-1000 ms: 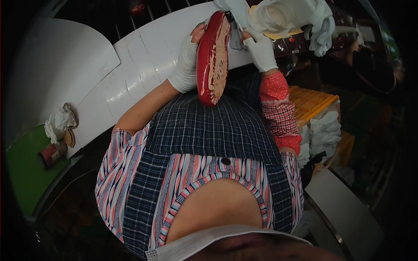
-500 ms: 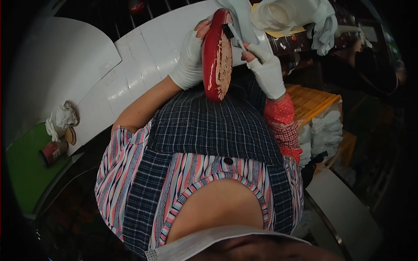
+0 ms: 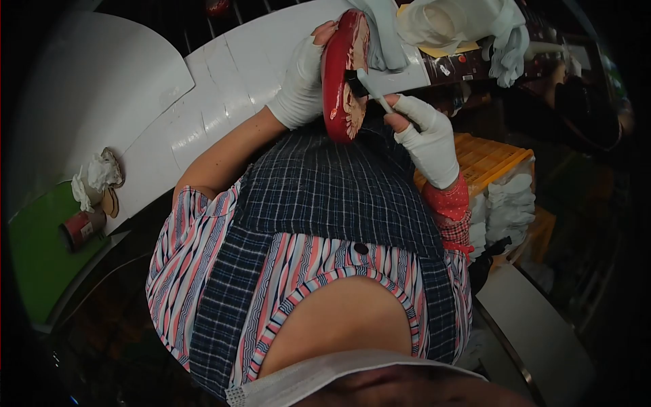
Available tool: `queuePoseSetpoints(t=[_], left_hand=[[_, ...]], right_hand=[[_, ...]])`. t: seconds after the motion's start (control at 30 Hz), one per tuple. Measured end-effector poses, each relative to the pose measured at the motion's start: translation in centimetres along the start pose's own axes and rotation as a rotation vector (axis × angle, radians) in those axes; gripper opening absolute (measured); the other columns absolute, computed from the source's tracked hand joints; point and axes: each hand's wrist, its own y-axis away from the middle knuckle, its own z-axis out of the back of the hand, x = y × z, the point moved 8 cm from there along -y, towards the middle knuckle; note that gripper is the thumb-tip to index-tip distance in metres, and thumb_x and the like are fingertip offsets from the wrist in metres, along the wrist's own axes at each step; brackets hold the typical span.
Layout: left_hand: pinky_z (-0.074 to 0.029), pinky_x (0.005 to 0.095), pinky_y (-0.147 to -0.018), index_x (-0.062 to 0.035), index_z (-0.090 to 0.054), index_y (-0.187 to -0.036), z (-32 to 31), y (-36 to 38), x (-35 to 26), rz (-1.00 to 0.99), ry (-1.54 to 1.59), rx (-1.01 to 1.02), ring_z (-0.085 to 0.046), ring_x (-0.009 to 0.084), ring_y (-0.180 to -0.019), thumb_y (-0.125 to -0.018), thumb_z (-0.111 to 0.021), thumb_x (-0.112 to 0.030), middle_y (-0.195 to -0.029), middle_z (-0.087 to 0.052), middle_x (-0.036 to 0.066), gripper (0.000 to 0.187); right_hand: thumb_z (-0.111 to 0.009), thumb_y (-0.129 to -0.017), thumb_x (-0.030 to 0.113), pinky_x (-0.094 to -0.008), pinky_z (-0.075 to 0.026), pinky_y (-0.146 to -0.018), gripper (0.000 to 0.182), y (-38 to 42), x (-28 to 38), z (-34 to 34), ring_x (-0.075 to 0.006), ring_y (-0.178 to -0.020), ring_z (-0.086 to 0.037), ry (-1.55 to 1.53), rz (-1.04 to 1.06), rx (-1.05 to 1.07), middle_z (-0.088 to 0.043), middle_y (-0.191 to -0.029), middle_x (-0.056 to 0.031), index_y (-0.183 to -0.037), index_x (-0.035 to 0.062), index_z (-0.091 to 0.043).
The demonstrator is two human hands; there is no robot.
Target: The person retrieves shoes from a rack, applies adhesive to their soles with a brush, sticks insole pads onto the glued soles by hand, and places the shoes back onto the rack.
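Note:
A glossy red shoe (image 3: 335, 85) is held upright on its edge, its rough beige underside turned to the right. My left hand (image 3: 303, 81), in a white glove with bare fingertips, is closed round the shoe's far left side; part of its fingers is hidden behind it. In my right hand (image 3: 424, 136), gloved the same way, a small brush (image 3: 371, 87) with a pale handle is pinched between thumb and fingers. The brush's black bristles touch the middle of the beige underside.
A white curved work surface (image 3: 224, 88) lies ahead and left. Pale cloths (image 3: 386, 41) and a whitish container (image 3: 434, 24) are beyond the shoe. An orange crate (image 3: 491, 159) stands right, a red can (image 3: 81, 229) far left. Part of another person (image 3: 576, 102) shows at right.
The brush has moved down along the underside, from near the shoe's upper end to its middle. My right hand has moved down and slightly right; the shoe has shifted slightly up.

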Motion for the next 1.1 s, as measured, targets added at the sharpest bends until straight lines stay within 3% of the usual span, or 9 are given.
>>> queuePoseSetpoints(t=[0.07, 0.2, 0.4, 0.47, 0.5, 0.67, 0.87, 0.97, 1.1], left_hand=[[-0.039, 0.0392, -0.098, -0.0037, -0.022, -0.137, 0.1, 0.1, 1.4, 0.068, 0.010, -0.043, -0.046, 0.0362, -0.116, -0.057, -0.081, -0.020, -0.131, -0.039, 0.022, 0.101], [-0.040, 0.0394, -0.097, -0.0049, -0.017, -0.139, 0.1, 0.1, 1.3, -0.015, 0.029, -0.054, -0.047, 0.0360, -0.115, -0.055, -0.082, -0.020, -0.129, -0.040, 0.022, 0.107], [-0.040, 0.0397, -0.096, -0.0065, -0.014, -0.140, 0.2, -0.3, 2.6, 0.209, 0.380, -0.002, -0.047, 0.0341, -0.114, -0.055, -0.083, -0.018, -0.126, -0.040, 0.019, 0.110], [-0.041, 0.0382, -0.097, -0.0087, -0.016, -0.140, 1.6, -1.1, -1.8, -0.145, 0.009, -0.005, -0.046, 0.0323, -0.115, -0.056, -0.084, -0.020, -0.127, -0.039, 0.017, 0.108], [-0.041, 0.0382, -0.097, -0.0087, -0.016, -0.140, 1.9, -1.1, -2.2, -0.157, 0.002, -0.010, -0.046, 0.0323, -0.115, -0.056, -0.084, -0.020, -0.127, -0.039, 0.017, 0.108], [-0.044, 0.0348, -0.095, -0.0094, -0.032, -0.133, 2.5, -2.4, -1.7, 0.285, 0.204, 0.100, -0.050, 0.0262, -0.113, -0.061, -0.083, -0.022, -0.121, -0.048, 0.013, 0.090], [-0.048, 0.0347, -0.089, -0.0055, -0.051, -0.116, 3.1, -2.9, -4.1, 0.201, 0.118, 0.269, -0.059, 0.0240, -0.099, -0.060, -0.083, -0.023, -0.105, -0.061, 0.010, 0.067], [-0.044, 0.0370, -0.095, -0.0067, -0.049, -0.122, 3.5, -2.9, -4.7, 0.336, 0.197, 0.338, -0.052, 0.0225, -0.112, -0.063, -0.082, -0.022, -0.121, -0.054, 0.009, 0.069], [-0.042, 0.0389, -0.098, -0.0056, -0.046, -0.125, 3.5, -2.8, -5.1, 0.381, 0.295, 0.396, -0.050, 0.0247, -0.115, -0.060, -0.084, -0.024, -0.121, -0.053, 0.011, 0.078]], right_hand=[[-0.064, -0.084, 0.008, -0.0190, -0.044, -0.058, 0.026, 0.3, 0.6, -0.1, -0.0059, -0.067, -0.052, 0.021, 0.047, 0.015, -0.061, -0.085, -0.0032, -0.109, -0.0001, -0.061], [-0.065, -0.083, 0.009, -0.0189, -0.040, -0.059, 0.025, 0.7, 1.3, -0.4, -0.0058, -0.069, -0.051, 0.015, 0.053, 0.074, -0.060, -0.085, -0.0014, -0.107, 0.0017, -0.062], [-0.066, -0.082, 0.009, -0.0198, -0.040, -0.059, 0.025, -0.2, 2.3, -0.5, -0.0063, -0.068, -0.051, 0.105, 0.132, 0.082, -0.059, -0.083, -0.0017, -0.106, 0.0019, -0.063], [-0.065, -0.082, 0.006, -0.0202, -0.042, -0.057, 0.025, -0.7, 3.2, -0.6, -0.0071, -0.065, -0.052, 0.136, 0.181, 0.072, -0.060, -0.082, -0.0027, -0.107, 0.0013, -0.062], [-0.064, -0.082, 0.003, -0.0206, -0.044, -0.055, 0.025, -1.0, 3.9, -0.7, -0.0079, -0.062, -0.054, 0.168, 0.227, 0.058, -0.060, -0.081, -0.0038, -0.107, 0.0007, -0.062], [-0.065, -0.081, 0.004, -0.0208, -0.044, -0.055, 0.025, -3.0, 6.6, -0.6, -0.0084, -0.063, -0.055, 0.119, 0.427, -0.004, -0.061, -0.079, -0.0037, -0.106, 0.0019, -0.063], [-0.066, -0.082, 0.006, -0.0213, -0.046, -0.071, 0.026, -3.9, 9.5, -0.3, -0.0097, -0.081, -0.058, 0.183, 0.498, -0.027, -0.064, -0.092, -0.0041, -0.107, 0.0024, -0.063], [-0.066, -0.082, 0.006, -0.0215, -0.046, -0.071, 0.025, -4.3, 9.8, -0.1, -0.0097, -0.081, -0.059, 0.155, 0.489, -0.040, -0.064, -0.092, -0.0037, -0.107, 0.0023, -0.063], [-0.066, -0.082, 0.006, -0.0213, -0.046, -0.071, 0.026, -4.5, 10.1, 0.3, -0.0093, -0.081, -0.059, 0.109, 0.450, -0.060, -0.064, -0.092, -0.0034, -0.107, 0.0026, -0.063]])
